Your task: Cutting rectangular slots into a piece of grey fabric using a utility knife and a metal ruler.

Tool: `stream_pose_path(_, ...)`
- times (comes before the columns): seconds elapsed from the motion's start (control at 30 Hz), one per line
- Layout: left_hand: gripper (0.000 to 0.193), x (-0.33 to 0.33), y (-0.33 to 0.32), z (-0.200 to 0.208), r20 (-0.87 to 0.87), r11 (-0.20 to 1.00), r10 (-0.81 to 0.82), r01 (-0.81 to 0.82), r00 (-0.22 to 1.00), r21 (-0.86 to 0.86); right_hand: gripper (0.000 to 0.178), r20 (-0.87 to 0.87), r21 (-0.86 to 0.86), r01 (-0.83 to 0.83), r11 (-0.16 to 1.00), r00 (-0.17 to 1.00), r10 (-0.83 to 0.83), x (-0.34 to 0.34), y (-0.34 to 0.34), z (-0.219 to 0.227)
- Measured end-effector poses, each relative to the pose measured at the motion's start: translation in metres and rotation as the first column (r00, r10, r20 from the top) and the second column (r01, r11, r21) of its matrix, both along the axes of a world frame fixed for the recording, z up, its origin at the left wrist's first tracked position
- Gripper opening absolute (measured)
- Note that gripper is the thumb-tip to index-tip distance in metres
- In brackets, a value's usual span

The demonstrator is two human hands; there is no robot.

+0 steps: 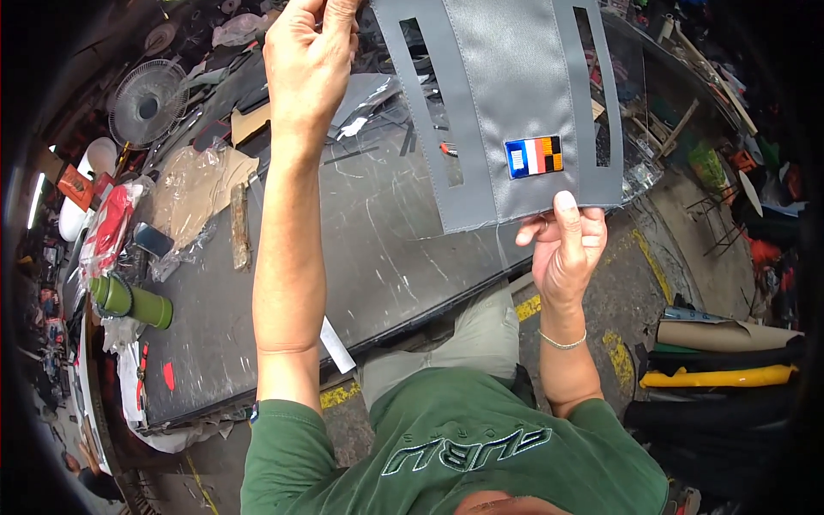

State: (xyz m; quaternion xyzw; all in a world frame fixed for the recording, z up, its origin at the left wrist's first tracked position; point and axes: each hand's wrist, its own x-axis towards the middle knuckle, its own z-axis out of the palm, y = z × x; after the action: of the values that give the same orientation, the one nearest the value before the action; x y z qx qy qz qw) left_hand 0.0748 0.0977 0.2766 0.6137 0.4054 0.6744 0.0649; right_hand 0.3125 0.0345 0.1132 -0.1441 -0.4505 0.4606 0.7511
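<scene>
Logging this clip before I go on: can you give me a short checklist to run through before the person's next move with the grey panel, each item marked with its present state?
1. Left hand grips the top edge of the grey slotted panel: ok.
2. Right hand pinches the lower edge: ok.
3. Panel held off the worktable: ok.
4. Striped patch lies flat: ok.
5. Stitching along the slots is sound: cannot tell.
6. Green flask stands apart from the panel: ok.

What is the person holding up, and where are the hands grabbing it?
A grey fabric panel. The left hand pinches its top edge, and the right hand pinches its bottom edge.
</scene>
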Motion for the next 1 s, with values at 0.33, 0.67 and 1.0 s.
stream_pose_path(0.33,0.020,0.001,0.004,-0.002,0.025,1.000,-0.030,0.030,0.999,-0.005,0.018,0.025,0.000,-0.004,1.000,1.000,0.004,0.000,0.003,-0.006)
stream_pose_path(0.67,0.018,-0.003,0.005,0.000,0.077,0.993,-0.115,0.115,0.990,-0.001,0.016,0.005,-0.013,-0.013,1.000,1.000,0.013,0.000,0.005,-0.008)
stream_pose_path(1.0,0.028,-0.023,0.023,-0.023,0.067,0.959,-0.280,0.282,0.958,-0.019,0.015,-0.001,-0.127,-0.075,0.989,0.997,0.075,-0.008,0.012,-0.026)
